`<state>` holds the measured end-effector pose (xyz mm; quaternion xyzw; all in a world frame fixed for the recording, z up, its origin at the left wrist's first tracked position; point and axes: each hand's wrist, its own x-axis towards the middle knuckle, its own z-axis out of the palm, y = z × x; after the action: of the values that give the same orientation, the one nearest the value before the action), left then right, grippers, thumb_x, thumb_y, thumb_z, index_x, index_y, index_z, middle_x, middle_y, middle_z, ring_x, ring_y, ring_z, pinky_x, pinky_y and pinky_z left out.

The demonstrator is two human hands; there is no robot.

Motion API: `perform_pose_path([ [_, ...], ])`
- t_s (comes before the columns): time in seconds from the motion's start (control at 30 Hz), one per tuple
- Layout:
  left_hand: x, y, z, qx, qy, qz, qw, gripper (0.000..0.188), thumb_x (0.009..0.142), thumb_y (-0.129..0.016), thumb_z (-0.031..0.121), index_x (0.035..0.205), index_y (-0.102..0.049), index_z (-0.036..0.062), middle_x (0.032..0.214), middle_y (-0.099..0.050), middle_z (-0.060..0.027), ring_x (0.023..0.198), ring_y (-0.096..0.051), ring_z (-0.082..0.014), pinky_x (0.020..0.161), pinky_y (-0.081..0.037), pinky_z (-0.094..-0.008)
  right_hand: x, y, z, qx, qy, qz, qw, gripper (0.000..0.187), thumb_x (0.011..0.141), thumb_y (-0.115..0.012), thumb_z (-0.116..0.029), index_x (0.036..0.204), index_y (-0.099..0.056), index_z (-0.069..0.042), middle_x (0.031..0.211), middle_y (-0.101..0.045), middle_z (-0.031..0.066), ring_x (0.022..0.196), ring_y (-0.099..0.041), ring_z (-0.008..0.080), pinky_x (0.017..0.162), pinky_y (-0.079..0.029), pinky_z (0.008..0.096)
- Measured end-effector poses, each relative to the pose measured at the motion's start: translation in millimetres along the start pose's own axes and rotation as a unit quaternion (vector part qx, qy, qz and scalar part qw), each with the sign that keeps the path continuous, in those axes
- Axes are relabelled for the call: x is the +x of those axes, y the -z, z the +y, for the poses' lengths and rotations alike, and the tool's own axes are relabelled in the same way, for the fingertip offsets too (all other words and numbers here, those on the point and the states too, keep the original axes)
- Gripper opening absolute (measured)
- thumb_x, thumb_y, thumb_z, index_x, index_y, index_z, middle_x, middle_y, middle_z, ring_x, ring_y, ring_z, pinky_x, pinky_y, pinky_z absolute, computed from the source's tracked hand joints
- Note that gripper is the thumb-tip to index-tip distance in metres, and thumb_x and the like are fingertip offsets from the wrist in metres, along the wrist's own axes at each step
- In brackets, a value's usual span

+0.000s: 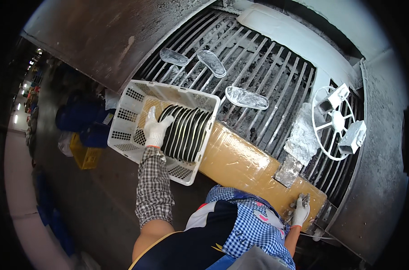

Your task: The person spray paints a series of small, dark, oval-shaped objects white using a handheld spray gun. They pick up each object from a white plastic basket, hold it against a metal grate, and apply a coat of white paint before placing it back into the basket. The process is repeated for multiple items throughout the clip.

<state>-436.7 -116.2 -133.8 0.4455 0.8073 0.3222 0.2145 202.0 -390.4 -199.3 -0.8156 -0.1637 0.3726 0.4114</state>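
My left hand (156,129), in a white knit glove, reaches into a white plastic basket (121,121). Its fingers are spread, with some against the end of a row of dark shoe soles (183,135) with pale edges, standing packed side by side. At the lower right, my right hand (300,211) is over the tan, tape-covered board (245,155). This glove has grey, soiled fingertips. The fingers are drawn together, and whatever they may hold is too small to make out. Beyond the board, three silvery sole-shaped pieces (246,98) lie apart on metal bars.
Grey-crusted parallel bars (276,58) form a grate between metal side walls (384,148). A white-coated wheel (337,121) carrying two box-shaped parts stands at right, beside a crusted grey slab (302,135). Blue bundles (85,114) and a yellow crate (85,153) are on the left.
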Motion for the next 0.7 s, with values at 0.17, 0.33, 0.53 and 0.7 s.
perform_pose_path([
  [0.17,-5,4,-10,0.138,0.022,-0.088,0.986,0.114,0.079,-0.088,0.051,0.166,-0.033,0.0017,0.167,-0.038,-0.0284,0.156,-0.037,-0.0412,0.129,-0.030,-0.0449,7,2,14,-0.009,0.037,0.019,0.999,0.025,0.108,-0.066,-0.025,0.128,-0.068,-0.010,0.080,-0.063,-0.0008,0.057,-0.060,0.0103,0.044,-0.045,0.0286],
  [0.33,3,-8,-26,0.141,0.023,-0.093,0.985,0.115,0.081,-0.085,0.054,0.167,-0.030,0.0019,0.169,-0.035,-0.0280,0.157,-0.033,-0.0425,0.130,-0.028,-0.0465,9,4,4,-0.017,-0.001,-0.016,1.000,0.026,0.109,-0.064,-0.024,0.131,-0.065,-0.010,0.075,-0.063,0.0013,0.051,-0.056,0.0118,0.039,-0.042,0.0289],
  [0.53,13,-19,-11,0.127,0.053,-0.112,0.984,0.109,0.087,-0.080,0.056,0.169,-0.028,0.0050,0.170,-0.034,-0.0270,0.158,-0.033,-0.0421,0.132,-0.026,-0.0471,-6,-4,-17,-0.032,-0.027,-0.008,0.999,0.026,0.109,-0.063,-0.025,0.131,-0.064,-0.011,0.073,-0.064,0.0032,0.045,-0.053,0.0139,0.037,-0.042,0.0301],
  [0.7,18,-16,-15,0.116,0.035,-0.101,0.987,0.103,0.089,-0.078,0.055,0.167,-0.033,0.0037,0.165,-0.044,-0.0260,0.152,-0.044,-0.0399,0.128,-0.033,-0.0438,-7,-4,-23,-0.048,-0.039,-0.003,0.998,0.022,0.109,-0.064,-0.026,0.126,-0.066,-0.012,0.072,-0.063,0.0025,0.047,-0.054,0.0141,0.037,-0.042,0.0301],
])
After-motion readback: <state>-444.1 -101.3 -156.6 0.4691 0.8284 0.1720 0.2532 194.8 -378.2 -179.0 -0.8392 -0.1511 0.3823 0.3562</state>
